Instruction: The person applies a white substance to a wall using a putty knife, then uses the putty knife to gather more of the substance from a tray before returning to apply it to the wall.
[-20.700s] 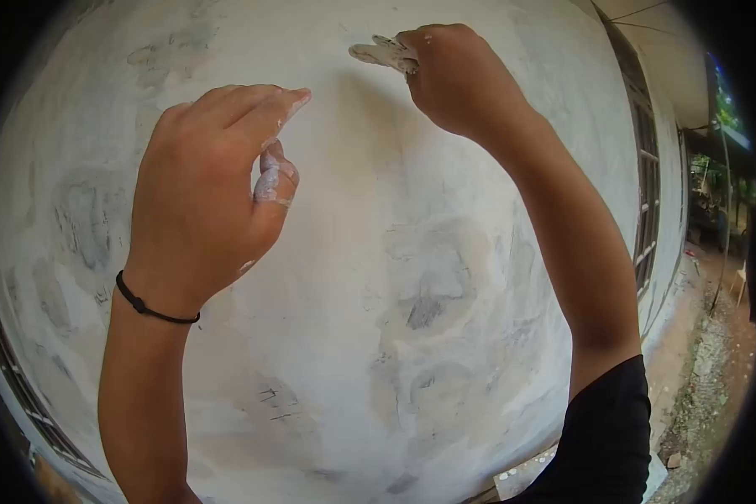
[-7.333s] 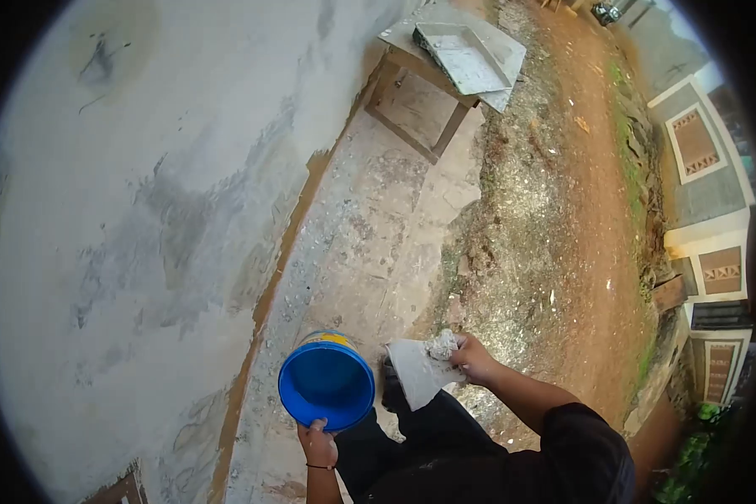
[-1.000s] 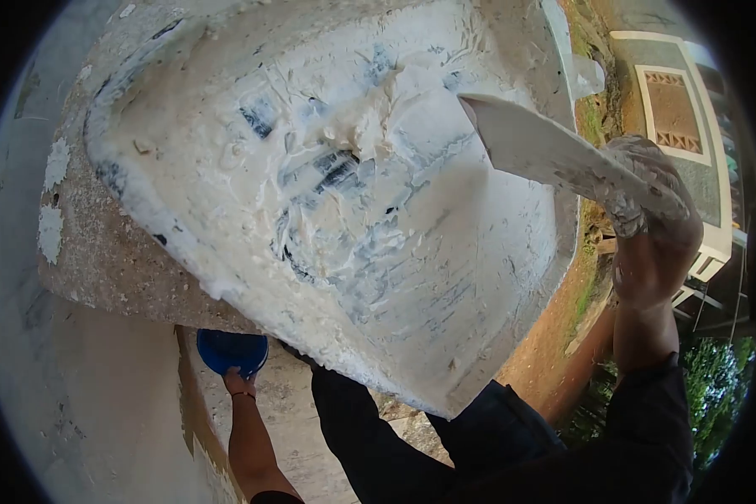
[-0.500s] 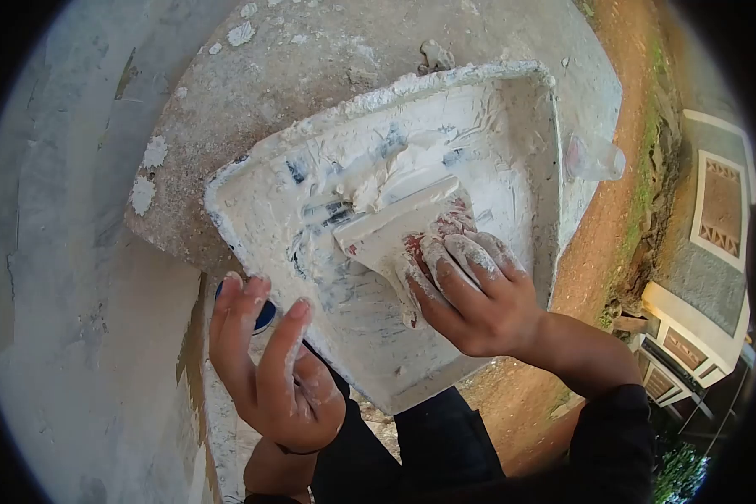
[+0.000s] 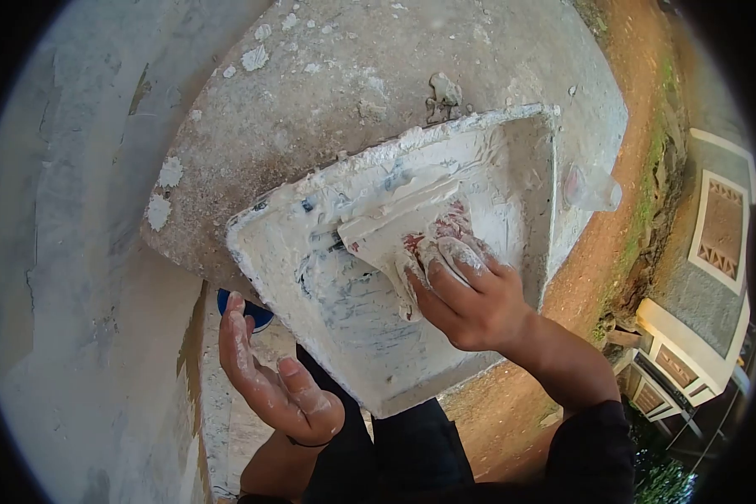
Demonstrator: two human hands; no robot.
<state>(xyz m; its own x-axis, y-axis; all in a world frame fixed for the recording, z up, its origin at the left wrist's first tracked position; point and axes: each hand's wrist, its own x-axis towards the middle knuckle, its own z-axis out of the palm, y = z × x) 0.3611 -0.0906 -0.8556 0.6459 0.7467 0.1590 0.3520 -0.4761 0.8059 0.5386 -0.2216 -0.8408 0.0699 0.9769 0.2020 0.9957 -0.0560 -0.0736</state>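
Note:
My right hand is closed around a wide putty knife caked in white paste, with some red showing on it. Its broad edge lies in the white putty inside a shallow tray, whose rim and walls are crusted with the same stuff. Dark scraped patches show through on the tray floor. My left hand, smeared with white, is off the tray's lower left side with fingers apart and nothing in it.
Beneath the tray is a rough, splattered slab. A clear plastic cup lies at its right edge, and a putty lump sits behind the tray. A blue round object is near my left hand. At left rises a grey wall.
The putty knife has pushed forward in the tray, against the putty heap. My left hand has turned and lowered slightly. The tray appears lower in view.

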